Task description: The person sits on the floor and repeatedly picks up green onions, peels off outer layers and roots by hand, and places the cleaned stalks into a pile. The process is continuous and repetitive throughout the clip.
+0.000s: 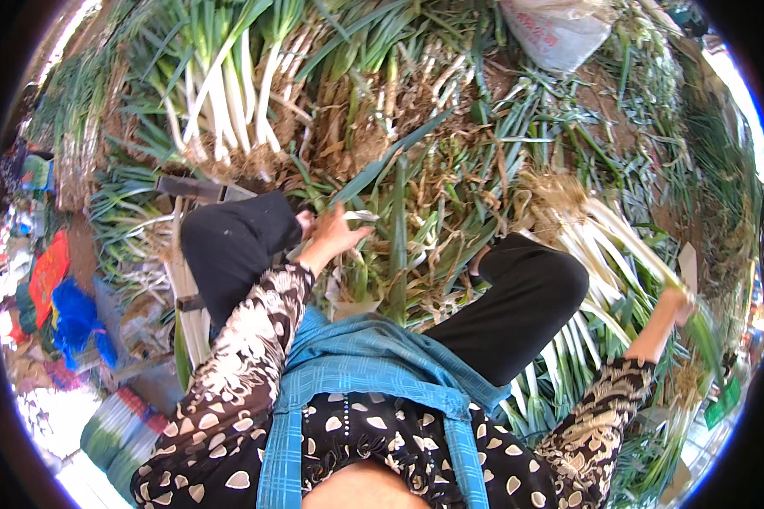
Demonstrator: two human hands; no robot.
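My left hand (337, 234) is over the leaf litter between my knees, fingers apart. Beside its fingertips is a small whitish piece (361, 216), and a long green leaf (391, 156) extends up and right from there. At the right, my right hand (675, 306) is closed around a long leek or large green onion (633, 245), slightly blurred, its root end up and left, its green leaves hanging below the hand. A pale flat blade-like piece (688, 267) sticks up by that hand; whether it is gripped is unclear. Under the stalk lies a pile of leeks (570, 238) with bushy roots.
Upright leeks (229, 108) stand in a bunch at the upper left. Peeled dry leaves (445, 184) cover the ground. A white plastic bag (557, 35) is at the top. A wooden stool-like frame (191, 305) stands by my left knee, with blue plastic (73, 318) farther left.
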